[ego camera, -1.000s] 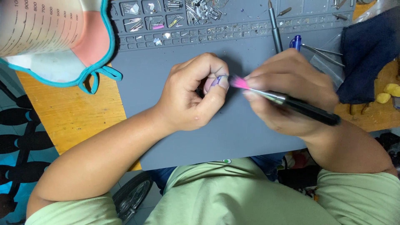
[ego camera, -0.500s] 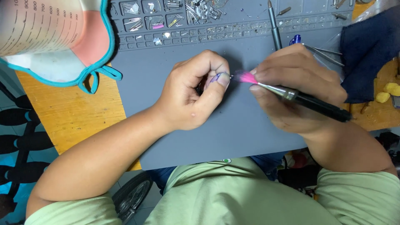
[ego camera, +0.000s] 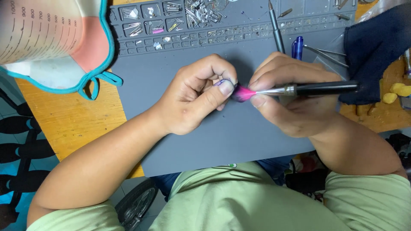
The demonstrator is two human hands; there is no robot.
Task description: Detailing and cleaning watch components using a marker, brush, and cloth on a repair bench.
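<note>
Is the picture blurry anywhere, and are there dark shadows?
Head view: even, soft light; the pink brush tip looks slightly smeared, held by the right hand; faint shadow under the left hand on the grey mat; no glare.

1. The left hand (ego camera: 192, 96) pinches a small purple object (ego camera: 220, 82) between thumb and fingers; too little of it shows to tell its kind.
2. The right hand (ego camera: 291, 100) grips a brush (ego camera: 308, 89) with a black handle and silver ferrule, its pink bristles touching the small purple object.
3. Both hands hover over a grey work mat (ego camera: 222, 137) lying on the wooden tabletop (ego camera: 64, 124).
4. The mat's far edge has small compartments (ego camera: 171, 19) holding tiny metal parts.
5. A blue pen (ego camera: 297, 46) and metal tweezers (ego camera: 327, 53) lie just beyond the right hand.
6. A dark blue cloth (ego camera: 376, 47) sits to the right, yellow lumps (ego camera: 396, 92) beside it.
7. A teal-rimmed measuring container (ego camera: 47, 38) sits far left.
</note>
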